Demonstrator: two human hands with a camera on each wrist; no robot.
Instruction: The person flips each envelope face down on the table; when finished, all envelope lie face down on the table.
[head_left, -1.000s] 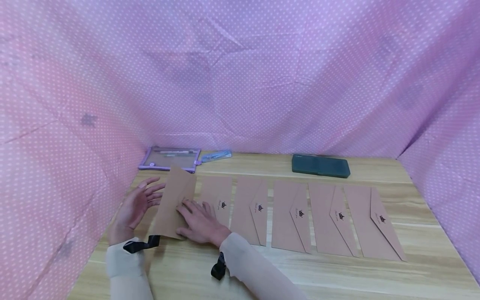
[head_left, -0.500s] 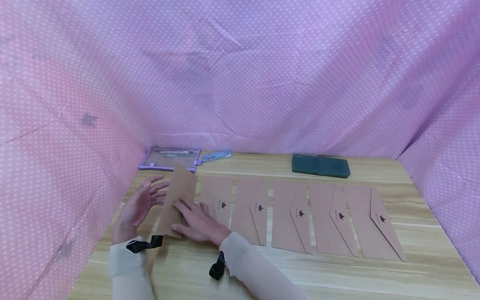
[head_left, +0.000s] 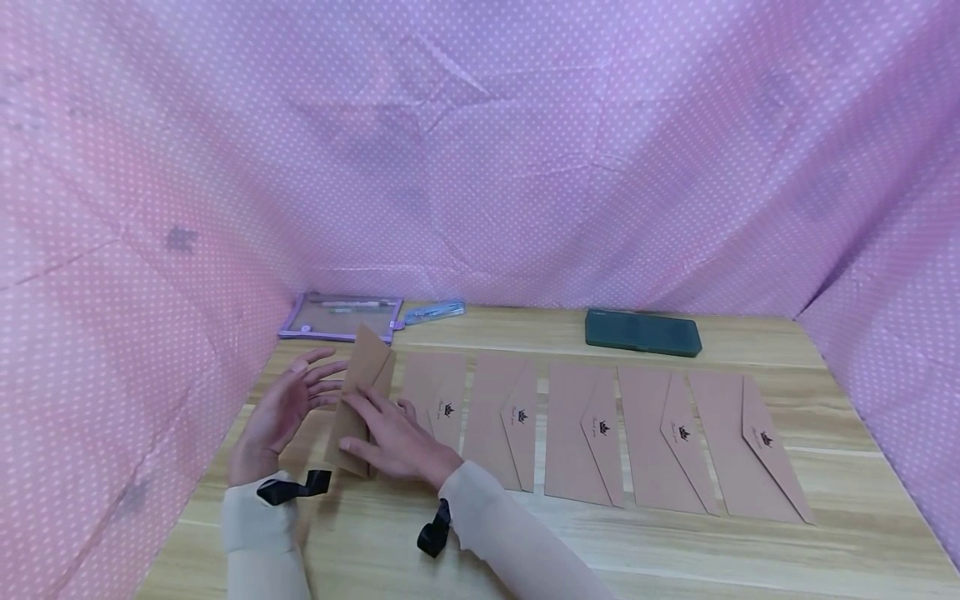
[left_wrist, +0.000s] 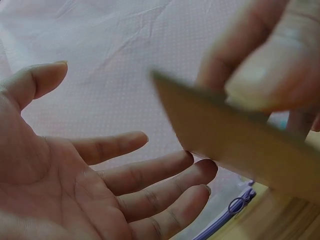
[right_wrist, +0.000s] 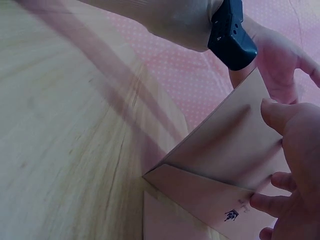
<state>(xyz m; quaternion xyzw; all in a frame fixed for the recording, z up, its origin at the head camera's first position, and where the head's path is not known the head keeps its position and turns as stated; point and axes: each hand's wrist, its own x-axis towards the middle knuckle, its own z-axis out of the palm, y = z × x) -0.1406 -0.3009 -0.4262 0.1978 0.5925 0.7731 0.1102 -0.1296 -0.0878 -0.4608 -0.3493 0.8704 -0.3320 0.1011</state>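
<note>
My right hand (head_left: pixel 397 437) holds a brown kraft envelope (head_left: pixel 367 354) tilted up on its long side, thumb and fingers at its raised edge. In the right wrist view the envelope (right_wrist: pixel 215 135) shows its pointed flap (right_wrist: pixel 200 185) with a small black crown print. My left hand (head_left: pixel 288 408) is palm-up beside it, fingers extended. In the left wrist view those fingertips (left_wrist: pixel 200 170) lie right at the envelope's lower edge. Several similar envelopes (head_left: pixel 506 417) lie in a row to the right, flaps folded over.
At the back left lie a purple-edged mesh zip pouch (head_left: pixel 341 319) with pens and a small blue packet (head_left: pixel 435 312). A dark green case (head_left: pixel 642 332) lies at the back right. Pink dotted cloth (head_left: pixel 480 167) surrounds the wooden table (head_left: pixel 675 558).
The envelope has tilted more steeply, its raised edge moving right. My right fingers have shifted slightly left along it, and my left hand has followed a little to the right.
</note>
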